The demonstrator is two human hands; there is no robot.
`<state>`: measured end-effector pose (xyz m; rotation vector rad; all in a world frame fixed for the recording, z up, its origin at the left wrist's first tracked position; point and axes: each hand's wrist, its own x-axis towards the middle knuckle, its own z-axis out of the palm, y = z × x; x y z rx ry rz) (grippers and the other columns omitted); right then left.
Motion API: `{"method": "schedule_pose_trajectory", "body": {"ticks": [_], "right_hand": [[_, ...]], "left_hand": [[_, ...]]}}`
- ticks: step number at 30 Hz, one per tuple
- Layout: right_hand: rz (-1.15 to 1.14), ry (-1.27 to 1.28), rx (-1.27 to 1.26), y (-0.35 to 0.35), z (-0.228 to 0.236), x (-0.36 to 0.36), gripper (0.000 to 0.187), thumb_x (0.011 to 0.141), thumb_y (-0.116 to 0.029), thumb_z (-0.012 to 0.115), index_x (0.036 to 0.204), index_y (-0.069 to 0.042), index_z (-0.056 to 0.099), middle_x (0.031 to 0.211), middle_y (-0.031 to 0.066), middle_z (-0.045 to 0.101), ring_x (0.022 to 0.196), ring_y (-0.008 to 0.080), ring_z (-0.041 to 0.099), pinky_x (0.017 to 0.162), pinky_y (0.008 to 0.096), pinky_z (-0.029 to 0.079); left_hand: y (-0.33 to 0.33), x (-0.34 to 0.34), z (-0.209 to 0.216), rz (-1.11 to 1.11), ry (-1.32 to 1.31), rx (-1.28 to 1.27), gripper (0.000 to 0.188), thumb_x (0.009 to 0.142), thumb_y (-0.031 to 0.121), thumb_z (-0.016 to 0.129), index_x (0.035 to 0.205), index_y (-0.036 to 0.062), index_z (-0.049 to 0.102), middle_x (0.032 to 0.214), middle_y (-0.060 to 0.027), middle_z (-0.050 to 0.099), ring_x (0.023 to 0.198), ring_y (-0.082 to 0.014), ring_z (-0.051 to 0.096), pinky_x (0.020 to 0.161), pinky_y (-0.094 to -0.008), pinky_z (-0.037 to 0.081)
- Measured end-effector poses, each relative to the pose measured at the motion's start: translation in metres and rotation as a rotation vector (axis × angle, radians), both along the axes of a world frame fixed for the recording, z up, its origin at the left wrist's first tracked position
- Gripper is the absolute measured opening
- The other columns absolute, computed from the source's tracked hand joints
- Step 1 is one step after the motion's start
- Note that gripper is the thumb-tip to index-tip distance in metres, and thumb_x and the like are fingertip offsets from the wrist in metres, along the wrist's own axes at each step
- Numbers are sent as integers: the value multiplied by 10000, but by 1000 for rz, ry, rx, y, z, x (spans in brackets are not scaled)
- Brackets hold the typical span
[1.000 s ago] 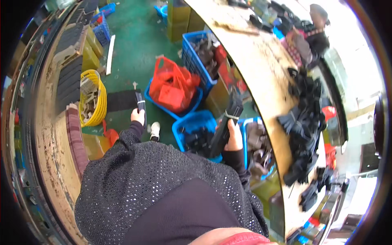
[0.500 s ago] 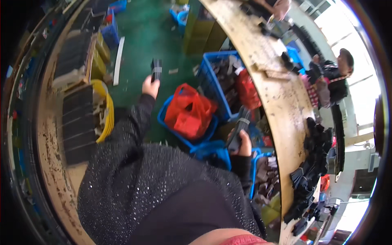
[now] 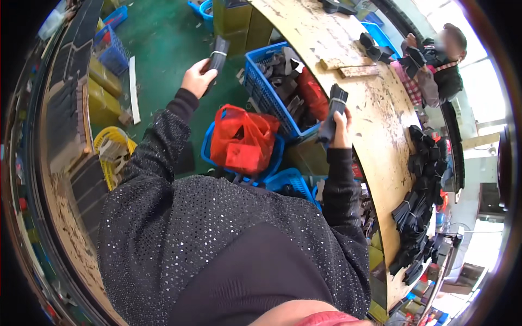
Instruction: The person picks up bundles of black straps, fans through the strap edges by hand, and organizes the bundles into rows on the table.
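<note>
My left hand is closed on the lower part of a bundle of dark strips, bound by a pale band. It is held up over the green floor. A second bundle of dark strips, also banded, stands tilted in my right hand, whose fingers wrap its lower half. That hand is beside the near edge of the wooden table. Below and between my hands, a red plastic bag sits in a blue basket.
A blue crate holds dark scraps and a red bag. Several black bundles are heaped along the table's far side, near wood pieces. Across the table a person holds dark pieces. At left stand a yellow basket and a blue crate.
My right hand has risen with its bundle from above the baskets to the table edge. My left hand has moved slightly up with its bundle. The whole view has shifted.
</note>
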<state>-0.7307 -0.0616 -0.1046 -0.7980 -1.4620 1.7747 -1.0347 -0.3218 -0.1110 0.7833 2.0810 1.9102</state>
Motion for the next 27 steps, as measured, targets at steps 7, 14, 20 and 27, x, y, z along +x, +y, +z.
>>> {"method": "schedule_pose_trajectory", "body": {"ticks": [7,14,20,27], "right_hand": [[-47,-138,304,85,7,-146,545,797,-278,660,1219,-5,447,1001,136,596,870,180,576,763,283,466],[-358,-654,597,115,39,-279,622,757,-392,557,1277,-80,420,1121,241,553,1048,363,533,921,389,401],[-351,-1282,491,132,14,-317,619,797,-460,498,1318,-176,323,1200,299,420,993,444,545,869,491,431],[-407,-1364,549,135,-2,-334,611,810,-479,479,1279,-140,282,1091,332,475,962,445,551,867,464,436]], "left_hand": [[150,-79,45,-9,663,-282,352,742,233,612,1087,164,619,1024,-117,634,928,-302,601,814,-372,482],[276,-190,38,-5,947,-514,302,761,223,598,1058,196,639,938,-90,655,841,-256,623,757,-380,487],[354,-244,26,-13,1037,-608,282,823,230,555,1091,297,614,987,3,651,919,-197,592,811,-384,422],[391,-321,13,-65,924,-701,334,843,183,464,1128,295,597,1102,-9,620,1054,-200,556,929,-441,329]]}}
